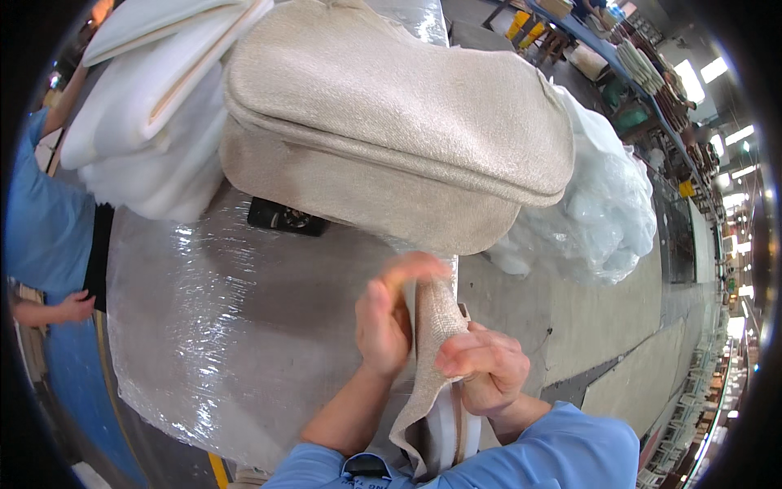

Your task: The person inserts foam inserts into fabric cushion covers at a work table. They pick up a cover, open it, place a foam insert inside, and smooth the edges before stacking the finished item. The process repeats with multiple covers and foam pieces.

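Observation:
A beige woven cushion cover point(436, 326) stands on edge close in front of me, with white padding point(444, 428) showing inside its lower part. My right hand point(489, 367) is closed on the cover's right edge, thumb and fingers pinching the cloth. At the cover's far end is my left hand point(384, 322), its thumb apart and its fingers bent over the top of the cloth, blurred by motion. The left hand looks open, and its fingertips are hard to make out. Beyond both hands lies a large beige cushion point(399, 106) with a piped seam along its side.
The work surface point(269, 342) is wrapped in clear plastic film. White padding sheets point(163, 90) are heaped at the far left, and a bundle of clear plastic point(603, 196) is right of the cushion. A small black object point(285, 218) lies beneath the cushion. Another person's hand point(77, 307) is at left.

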`<state>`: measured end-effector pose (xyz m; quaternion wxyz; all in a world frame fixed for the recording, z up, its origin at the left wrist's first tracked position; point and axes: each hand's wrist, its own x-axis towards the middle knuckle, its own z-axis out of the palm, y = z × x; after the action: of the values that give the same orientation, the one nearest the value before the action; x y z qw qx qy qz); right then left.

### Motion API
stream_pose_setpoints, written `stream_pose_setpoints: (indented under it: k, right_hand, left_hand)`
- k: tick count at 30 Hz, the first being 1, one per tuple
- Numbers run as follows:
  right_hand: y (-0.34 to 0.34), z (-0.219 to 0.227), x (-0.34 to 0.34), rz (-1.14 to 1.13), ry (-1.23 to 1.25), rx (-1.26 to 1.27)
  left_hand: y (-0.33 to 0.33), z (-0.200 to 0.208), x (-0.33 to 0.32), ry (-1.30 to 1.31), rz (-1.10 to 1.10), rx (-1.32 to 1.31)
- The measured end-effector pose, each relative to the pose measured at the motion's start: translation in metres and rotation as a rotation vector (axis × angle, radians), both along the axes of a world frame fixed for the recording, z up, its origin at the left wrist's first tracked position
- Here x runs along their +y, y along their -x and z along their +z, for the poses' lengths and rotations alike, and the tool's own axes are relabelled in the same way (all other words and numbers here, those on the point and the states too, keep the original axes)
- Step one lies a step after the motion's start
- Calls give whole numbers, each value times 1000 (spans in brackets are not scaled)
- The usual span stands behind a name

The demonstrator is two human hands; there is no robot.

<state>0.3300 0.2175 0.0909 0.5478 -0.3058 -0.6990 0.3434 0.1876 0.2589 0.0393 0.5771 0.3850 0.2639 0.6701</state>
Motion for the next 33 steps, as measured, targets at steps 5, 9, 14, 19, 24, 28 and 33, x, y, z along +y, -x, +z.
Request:
stream_pose_setpoints:
  k: [5, 9, 14, 19, 24, 28, 33]
  right_hand:
    - [-13, 32, -22, 29, 2, -86]
    - [-20, 57, -50, -52, 73, -63]
    - [-23, 83, -71, -120, 100, -201]
    - [-19, 57, -71, -26, -70, 114]
    - [-15, 36, -52, -56, -46, 183]
    - [-14, 26, -43, -36, -17, 172]
    - [-19, 21, -33, -44, -9, 200]
  left_hand:
    - [-25, -91, -82, 681, -442, -414]
    - [-51, -111, -149, 1018, -684, -274]
    - [-55, -120, -169, 1111, -737, -274]
    - [-59, -75, -133, 1199, -501, 26]
    - [-57, -64, -80, 1082, -391, 6]
    - [-54, -79, -40, 771, -144, 220]
    - [-24, -37, 37, 288, -298, 62]
